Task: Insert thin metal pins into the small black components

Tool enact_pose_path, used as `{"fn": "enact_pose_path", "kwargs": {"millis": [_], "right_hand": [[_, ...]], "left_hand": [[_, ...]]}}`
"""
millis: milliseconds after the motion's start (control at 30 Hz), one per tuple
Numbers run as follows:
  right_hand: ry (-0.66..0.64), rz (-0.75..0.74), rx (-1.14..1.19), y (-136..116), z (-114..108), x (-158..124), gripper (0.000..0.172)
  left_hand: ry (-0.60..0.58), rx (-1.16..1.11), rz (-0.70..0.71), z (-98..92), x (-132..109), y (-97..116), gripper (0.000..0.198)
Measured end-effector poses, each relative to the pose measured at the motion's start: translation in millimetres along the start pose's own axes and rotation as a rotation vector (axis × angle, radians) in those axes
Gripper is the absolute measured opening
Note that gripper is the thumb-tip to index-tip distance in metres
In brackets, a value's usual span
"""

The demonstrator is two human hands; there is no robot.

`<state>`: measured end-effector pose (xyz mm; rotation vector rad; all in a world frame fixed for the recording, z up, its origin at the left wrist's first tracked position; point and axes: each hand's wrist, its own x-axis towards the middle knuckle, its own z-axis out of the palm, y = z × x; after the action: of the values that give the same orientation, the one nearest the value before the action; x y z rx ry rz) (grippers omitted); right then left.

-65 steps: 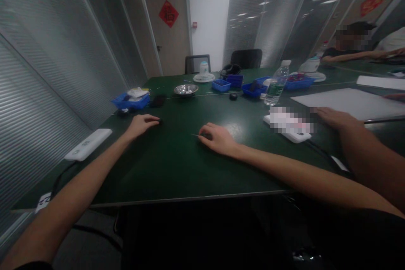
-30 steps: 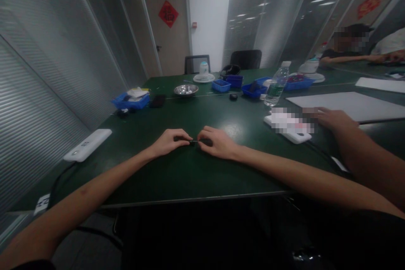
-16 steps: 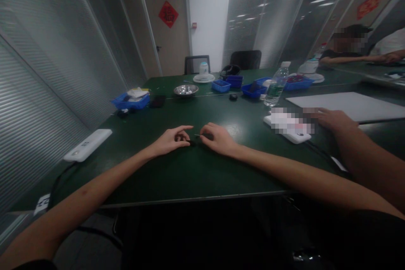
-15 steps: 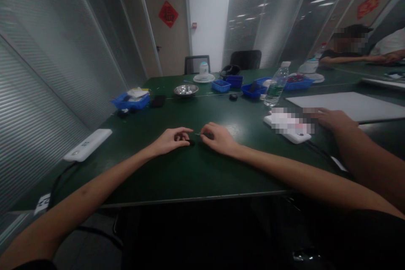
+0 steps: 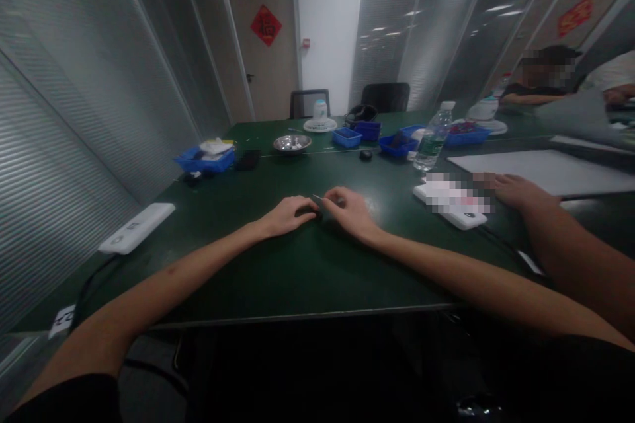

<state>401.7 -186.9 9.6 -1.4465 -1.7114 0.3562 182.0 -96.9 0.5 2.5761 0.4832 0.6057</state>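
Note:
My left hand (image 5: 289,215) rests on the green table (image 5: 278,264), fingers curled around a small black part that is mostly hidden beneath them. My right hand (image 5: 348,210) lies just to its right, pinched on a thin metal tool (image 5: 318,199) whose tip points left at the left hand's fingertips. The two hands almost touch. What the tool is exactly I cannot make out.
A co-worker's hand (image 5: 516,189) lies by a white device (image 5: 459,211) on the right. A white box (image 5: 136,227) with a cable sits at the left edge. Blue bins (image 5: 204,160), a steel bowl (image 5: 292,143), a water bottle (image 5: 430,139) and a white sheet (image 5: 546,172) stand farther back.
My left hand came in from the left with the small black part to meet my right hand. Both hands then slid slightly right and away, fingers closing together.

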Motion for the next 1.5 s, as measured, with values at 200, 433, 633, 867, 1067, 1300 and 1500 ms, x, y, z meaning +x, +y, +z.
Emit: {"fn": "enact_pose_path", "kwargs": {"millis": [200, 433, 633, 867, 1067, 1300, 1500], "right_hand": [[-0.038, -0.013, -0.004, -6, -4, -2, 0.021], [-0.052, -0.027, -0.018, -9, -6, -4, 0.022], [-0.078, -0.011, -0.029, -8, -5, -3, 0.021], [-0.091, -0.031, -0.026, -9, -6, -4, 0.021], [-0.094, -0.055, -0.053, -9, -5, -4, 0.02], [-0.11, -0.051, -0.057, -10, -6, -4, 0.019], [-0.121, -0.048, -0.062, -10, -6, -4, 0.019]], "left_hand": [[-0.007, 0.038, 0.001, -19.9, -28, -10, 0.028], [0.177, 0.249, -0.264, -86.7, -74, -87, 0.032], [0.287, 0.579, -0.598, -144.6, -128, -161, 0.039], [0.358, 0.638, -0.759, -156.3, -151, -173, 0.041], [0.296, 0.684, -0.725, -155.4, -145, -167, 0.041], [0.383, 0.644, -0.82, -153.5, -139, -159, 0.038], [0.604, 0.382, -0.999, -157.5, -144, -166, 0.032]]}}
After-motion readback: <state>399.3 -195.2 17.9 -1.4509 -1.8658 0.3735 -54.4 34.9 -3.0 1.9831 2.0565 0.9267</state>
